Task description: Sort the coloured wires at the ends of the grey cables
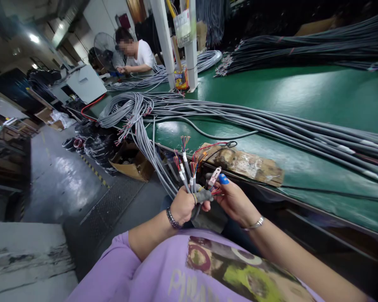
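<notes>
Low in the middle of the view, my left hand (183, 205) is closed around several grey cables (185, 165). Their ends point up, with white bands and fans of thin coloured wires. Grey coverings wrap some of that hand's fingers. Close beside it, my right hand (237, 204), with blue tape on the thumb, is closed on a small flat pinkish-white tool (214, 176). I cannot make out the tool's kind. Red and blue wire ends (217, 191) show between the two hands, and the fingertips there partly hide one another.
A long bundle of grey cables (227, 111) lies along the green table (302, 90). A worn wooden board (250, 165) sits at its near edge. Dark cables (302, 48) lie behind. A cardboard box (129, 163) stands on the floor. Another person (141, 56) works beyond a post (192, 54).
</notes>
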`<state>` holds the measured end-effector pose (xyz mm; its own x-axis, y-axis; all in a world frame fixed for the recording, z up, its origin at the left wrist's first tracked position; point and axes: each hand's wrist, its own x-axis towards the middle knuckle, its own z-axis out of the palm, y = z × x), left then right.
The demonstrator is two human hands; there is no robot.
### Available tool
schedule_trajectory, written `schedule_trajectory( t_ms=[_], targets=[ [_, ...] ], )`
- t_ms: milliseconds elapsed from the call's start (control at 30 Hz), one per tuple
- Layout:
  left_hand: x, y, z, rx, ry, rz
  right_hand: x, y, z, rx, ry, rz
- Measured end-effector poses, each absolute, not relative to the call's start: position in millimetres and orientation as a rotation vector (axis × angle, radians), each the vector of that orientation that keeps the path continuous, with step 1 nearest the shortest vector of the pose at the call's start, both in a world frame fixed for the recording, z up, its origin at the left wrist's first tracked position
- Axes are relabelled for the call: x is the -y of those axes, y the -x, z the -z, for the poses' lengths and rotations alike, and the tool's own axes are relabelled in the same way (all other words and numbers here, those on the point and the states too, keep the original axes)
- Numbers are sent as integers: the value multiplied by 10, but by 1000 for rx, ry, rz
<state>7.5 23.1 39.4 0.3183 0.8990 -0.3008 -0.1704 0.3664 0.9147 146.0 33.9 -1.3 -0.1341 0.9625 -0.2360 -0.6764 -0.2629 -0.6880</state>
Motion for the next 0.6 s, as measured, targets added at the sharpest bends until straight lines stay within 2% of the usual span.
schedule_trajectory(
  t_ms=[100,233,300,500,600],
  targets=[
    [-246,-68,-402,-985,-917,-841,-368,-1469,3,566,786,-1713],
    [-273,-60,-400,-978,-894,-847,-391,-1498,24,727,1003,-1333],
    [-284,-59,-391,-956,-896,-844,-390,-1503,32,817,1075,-1244],
    [-297,-67,-348,-980,-897,-824,-434,-1459,13,647,807,-1622],
    [-302,-66,-326,-986,-893,-818,-469,-1438,12,535,750,-1682]
  ],
)
